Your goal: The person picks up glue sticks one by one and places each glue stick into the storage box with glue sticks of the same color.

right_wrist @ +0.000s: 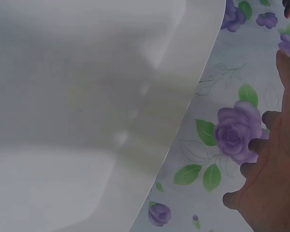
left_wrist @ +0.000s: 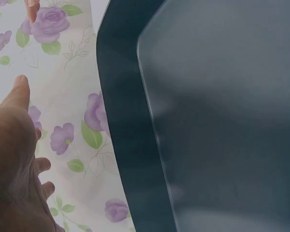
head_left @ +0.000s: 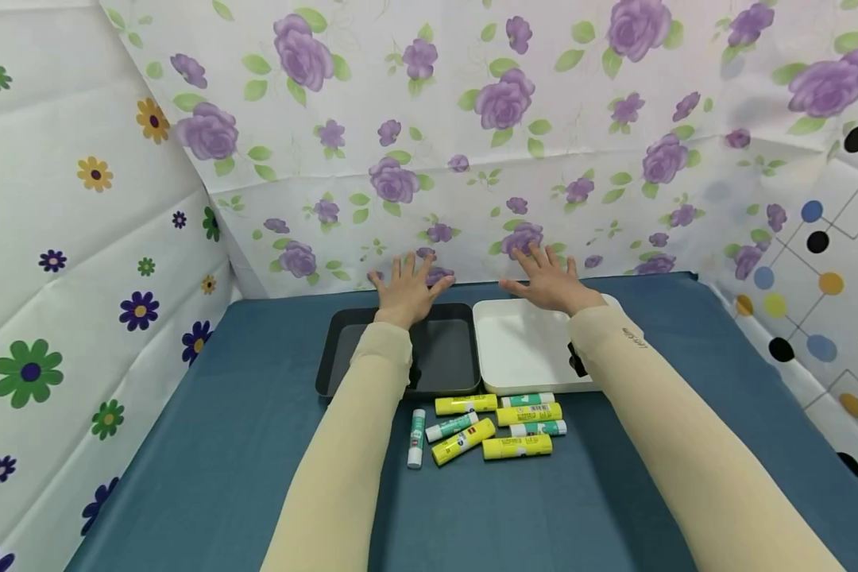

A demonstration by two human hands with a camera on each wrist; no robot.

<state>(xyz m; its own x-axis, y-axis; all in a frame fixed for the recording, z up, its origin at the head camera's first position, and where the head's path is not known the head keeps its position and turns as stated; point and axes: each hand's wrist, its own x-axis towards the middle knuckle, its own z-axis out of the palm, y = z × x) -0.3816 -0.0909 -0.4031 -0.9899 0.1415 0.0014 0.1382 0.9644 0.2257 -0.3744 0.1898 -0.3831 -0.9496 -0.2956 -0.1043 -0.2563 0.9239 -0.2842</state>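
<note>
My left hand (head_left: 404, 294) hovers over the far part of a black tray (head_left: 446, 349), its fingers spread and holding nothing. Over the far edge of a white tray (head_left: 518, 342), my right hand (head_left: 552, 282) is likewise spread, with nothing in it. In the left wrist view the hand (left_wrist: 12, 164) shows beside the dark tray (left_wrist: 227, 125); in the right wrist view the other hand (right_wrist: 270, 179) appears beside the white tray (right_wrist: 77, 106). Glue sticks lie in front of the trays, several yellow (head_left: 517, 447) and several white-and-green (head_left: 416, 438).
A blue cloth (head_left: 272, 445) covers the table. The two trays stand side by side near its back edge. Behind hangs a white curtain (head_left: 443, 167) with purple flowers, and patterned sheets flank the table on the left (head_left: 79, 262) and right (head_left: 822, 318).
</note>
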